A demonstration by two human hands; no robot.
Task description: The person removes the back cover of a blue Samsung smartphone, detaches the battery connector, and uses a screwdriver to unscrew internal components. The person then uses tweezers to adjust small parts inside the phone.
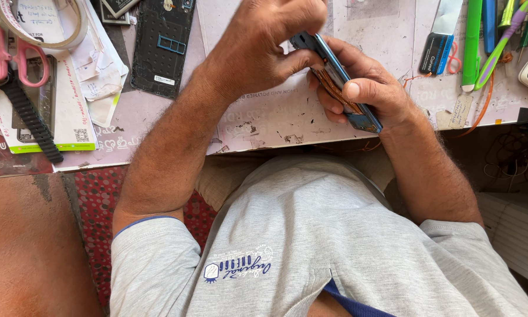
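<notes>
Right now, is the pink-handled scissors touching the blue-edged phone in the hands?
Apart. The head view shows the pink-handled scissors far left on the table, the blue-edged phone held mid-table.

Even, soft daylight, no hard glare. Faint shadows under the forearms on the worktop (264,117). Dim at lower right beneath the table edge. Centre sharp; slight wide-angle stretch at the corners, mild softness on the top edge.
</notes>
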